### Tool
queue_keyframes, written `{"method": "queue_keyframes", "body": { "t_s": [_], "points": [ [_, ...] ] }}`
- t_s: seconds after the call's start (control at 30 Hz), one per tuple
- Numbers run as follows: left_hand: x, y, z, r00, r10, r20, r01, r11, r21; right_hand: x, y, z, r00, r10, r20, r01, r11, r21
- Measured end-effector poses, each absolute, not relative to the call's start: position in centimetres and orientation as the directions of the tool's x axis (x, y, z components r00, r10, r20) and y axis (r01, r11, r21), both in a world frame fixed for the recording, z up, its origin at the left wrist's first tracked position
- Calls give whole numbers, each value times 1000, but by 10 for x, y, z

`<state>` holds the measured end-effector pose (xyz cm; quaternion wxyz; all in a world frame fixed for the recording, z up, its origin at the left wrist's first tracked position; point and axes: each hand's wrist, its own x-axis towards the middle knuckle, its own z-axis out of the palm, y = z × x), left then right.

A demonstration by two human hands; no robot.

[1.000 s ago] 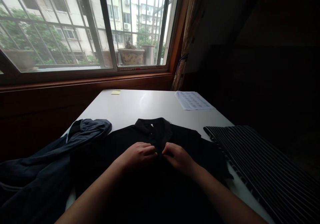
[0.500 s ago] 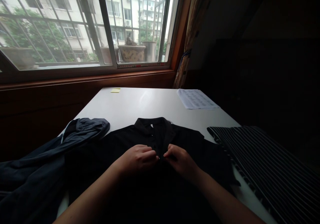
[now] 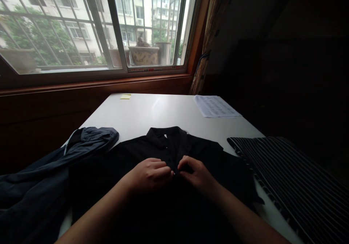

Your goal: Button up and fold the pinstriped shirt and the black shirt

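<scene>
Lying under each grip (image 3: 149, 175) (image 3: 198, 172) is a black shirt (image 3: 174, 196).

Against 1 second ago, the left hand (image 3: 154, 175) and right hand (image 3: 201, 173) sit a little farther toward 6 o'clock from the collar (image 3: 154, 137) of the black polo shirt (image 3: 208, 146). The right hand's index finger and thumb now arch around a wider gap. A bright speck (image 3: 174, 173) has appeared at the left fingertips. In view, the bench (image 3: 163, 113) has shifted toward 12 o'clock, the striped cloth (image 3: 278, 160) toward 3.
</scene>
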<state>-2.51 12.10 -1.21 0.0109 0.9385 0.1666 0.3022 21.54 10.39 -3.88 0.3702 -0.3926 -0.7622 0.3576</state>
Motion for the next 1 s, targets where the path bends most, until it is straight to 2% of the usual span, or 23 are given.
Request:
{"method": "queue_keyframes", "body": {
  "t_s": [0.13, 0.23, 0.37, 0.63, 0.87, 1.0],
  "points": [
    [-25, 121, -13, 760, 322, 564, 311, -943, 119, 209, 102, -36, -271, 943, 191, 278, 266, -923],
    [-25, 122, -14, 760, 323, 563, 311, -943, 122, 206, 101, -32, -261, 956, 132, 272, 204, -940],
    [-26, 122, -14, 758, 324, 566, 309, -943, 125, 206, 101, -27, -328, 935, 133, 344, 250, -905],
    [-25, 122, -12, 770, 310, 557, 313, -945, 93, 204, 100, -22, -363, 919, 154, 325, 280, -903],
    [-29, 124, -12, 829, 213, 516, 291, -954, -74, 202, 97, -20, -359, 927, 108, 327, 234, -916],
    [-29, 126, -16, 830, 221, 513, 290, -955, -58, 202, 96, -22, -349, 931, 104, 312, 221, -924]
  ]
}}
